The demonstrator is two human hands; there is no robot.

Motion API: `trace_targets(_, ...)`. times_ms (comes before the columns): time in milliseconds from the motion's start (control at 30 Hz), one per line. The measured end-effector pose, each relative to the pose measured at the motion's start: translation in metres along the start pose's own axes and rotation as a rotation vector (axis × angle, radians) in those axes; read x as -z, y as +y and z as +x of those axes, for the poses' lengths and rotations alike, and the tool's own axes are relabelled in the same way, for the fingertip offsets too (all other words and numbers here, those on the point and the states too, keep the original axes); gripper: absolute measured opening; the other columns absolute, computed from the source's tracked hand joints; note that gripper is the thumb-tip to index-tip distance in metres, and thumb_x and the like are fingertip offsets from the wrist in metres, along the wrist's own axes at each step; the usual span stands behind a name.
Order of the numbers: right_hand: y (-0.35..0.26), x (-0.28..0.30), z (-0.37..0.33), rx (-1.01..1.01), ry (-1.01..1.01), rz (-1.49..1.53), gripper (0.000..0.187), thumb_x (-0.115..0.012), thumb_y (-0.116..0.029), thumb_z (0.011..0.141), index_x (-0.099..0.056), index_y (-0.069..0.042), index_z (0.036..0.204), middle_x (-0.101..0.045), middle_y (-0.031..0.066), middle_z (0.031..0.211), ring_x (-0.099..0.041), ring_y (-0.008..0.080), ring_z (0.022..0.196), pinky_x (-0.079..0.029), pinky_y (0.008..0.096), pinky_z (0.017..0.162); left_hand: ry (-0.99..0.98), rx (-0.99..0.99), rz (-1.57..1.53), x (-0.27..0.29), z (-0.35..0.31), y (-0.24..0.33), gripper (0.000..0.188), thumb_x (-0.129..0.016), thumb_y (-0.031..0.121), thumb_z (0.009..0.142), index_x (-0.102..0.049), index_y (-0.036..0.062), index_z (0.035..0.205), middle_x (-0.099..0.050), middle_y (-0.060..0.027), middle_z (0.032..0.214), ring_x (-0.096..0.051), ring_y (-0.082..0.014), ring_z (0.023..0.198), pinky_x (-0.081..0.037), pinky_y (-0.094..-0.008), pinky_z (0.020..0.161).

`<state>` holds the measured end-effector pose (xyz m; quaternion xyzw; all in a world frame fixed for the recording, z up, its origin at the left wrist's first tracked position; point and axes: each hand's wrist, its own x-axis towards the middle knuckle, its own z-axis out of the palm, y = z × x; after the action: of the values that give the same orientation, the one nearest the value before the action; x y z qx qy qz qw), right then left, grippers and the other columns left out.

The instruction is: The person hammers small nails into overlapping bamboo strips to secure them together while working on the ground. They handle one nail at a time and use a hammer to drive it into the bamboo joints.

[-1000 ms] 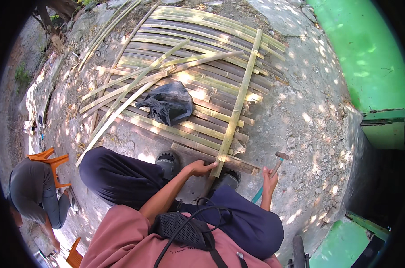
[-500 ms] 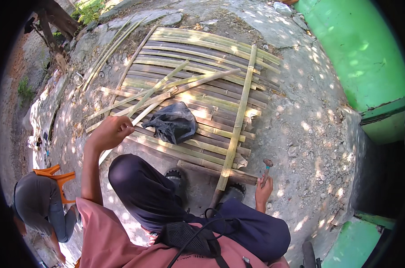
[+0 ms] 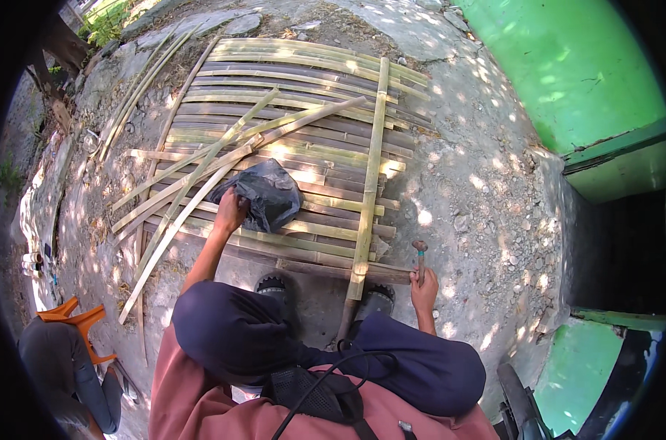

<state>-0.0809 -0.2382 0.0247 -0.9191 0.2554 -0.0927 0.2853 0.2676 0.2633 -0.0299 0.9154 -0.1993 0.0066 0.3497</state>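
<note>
A black plastic bag (image 3: 275, 192) lies crumpled on a panel of bamboo slats (image 3: 314, 150). My left hand (image 3: 232, 210) is at the bag's left side, its fingers curled closed on the plastic; the fingertips are partly hidden. In my right hand (image 3: 424, 287) is a hammer (image 3: 420, 253), held by its handle with the head upward, beside the panel's near right corner. A long bamboo crosspiece (image 3: 370, 176) runs over the slats on the right. Several loose bamboo strips (image 3: 201, 172) lie crossed on the panel's left part.
A green wall (image 3: 579, 66) stands at the right, with a dark opening below it. Another person (image 3: 61, 367) bends by an orange plastic stool (image 3: 79, 319) at the lower left. Rubble and stones cover the ground (image 3: 487, 235). More thin strips (image 3: 138, 92) lie at the far left.
My left hand has moved forward and right from above the loose strips onto the black plastic bag. My right hand still holds the hammer. The view has shifted a little.
</note>
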Motion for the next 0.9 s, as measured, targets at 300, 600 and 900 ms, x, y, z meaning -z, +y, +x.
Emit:
trace_targets(300,-0.013,0.007,0.013,0.007,-0.082,0.032,0.023,-0.087,-0.009,0.083,-0.068,0.000,0.093,-0.068,0.0145,0.092,-0.068,0.0370,0.091,-0.052,0.0480,0.083,-0.050,-0.102,-0.095,-0.003,0.008,-0.023,0.056,-0.067,-0.006,0.081,-0.064,0.0023,0.137,-0.070,-0.0245,0.136,-0.062,-0.0478,0.133,-0.050,-0.0492,0.113)
trace_targets(600,-0.004,0.013,-0.001,-0.183,-0.156,0.098,0.026,-0.087,-0.010,0.082,-0.067,0.001,0.094,-0.067,0.0151,0.089,-0.068,0.0365,0.085,-0.053,0.0466,0.080,-0.106,-0.169,-0.145,0.000,0.017,-0.018,0.046,-0.074,-0.007,0.076,-0.073,0.0006,0.122,-0.074,-0.0234,0.129,-0.068,-0.0450,0.125,-0.054,-0.0452,0.107)
trace_targets(900,-0.024,0.024,-0.030,-0.305,-0.184,0.191,0.023,-0.085,-0.008,0.085,-0.068,0.000,0.098,-0.067,0.0122,0.087,-0.067,0.0273,0.080,-0.054,0.0412,0.076,-0.217,-0.156,-0.145,0.010,0.019,-0.034,0.033,-0.074,0.001,0.083,-0.074,0.0024,0.116,-0.078,-0.0182,0.117,-0.073,-0.0404,0.113,-0.057,-0.0452,0.101)
